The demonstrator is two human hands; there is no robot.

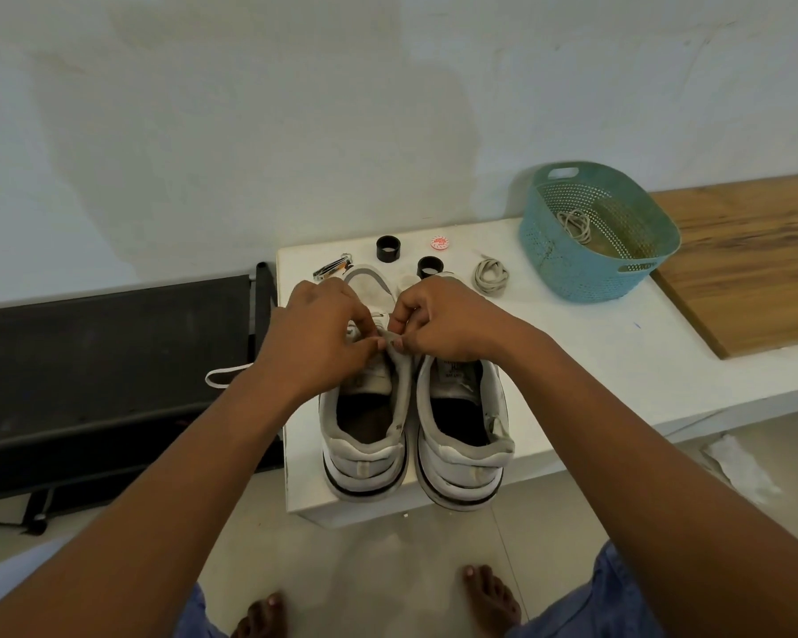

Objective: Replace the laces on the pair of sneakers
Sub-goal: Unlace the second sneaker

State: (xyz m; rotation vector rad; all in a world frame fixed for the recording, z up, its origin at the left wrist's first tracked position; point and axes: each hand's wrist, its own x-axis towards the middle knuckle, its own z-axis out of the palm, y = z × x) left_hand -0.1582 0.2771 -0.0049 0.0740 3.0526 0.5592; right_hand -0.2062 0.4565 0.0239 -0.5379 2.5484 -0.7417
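Both pinching the lace (390,336) over left sneaker (365,435): left hand (316,333), right hand (438,320). Right sneaker (464,435) touching beside. Basket (567,269) far right.

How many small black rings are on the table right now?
2: one black ring stands near the table's back edge; the other sits just beyond the right hand. More could be hidden behind the hands.

I have a single wide-angle view, worn on the head, facing forward and steeply down. It sits close above the white table (595,361), whose near corner fills the frame's centre. Both forearms enter from the bottom corners, bare feet show along the bottom edge, and the wall bends across the upper half.
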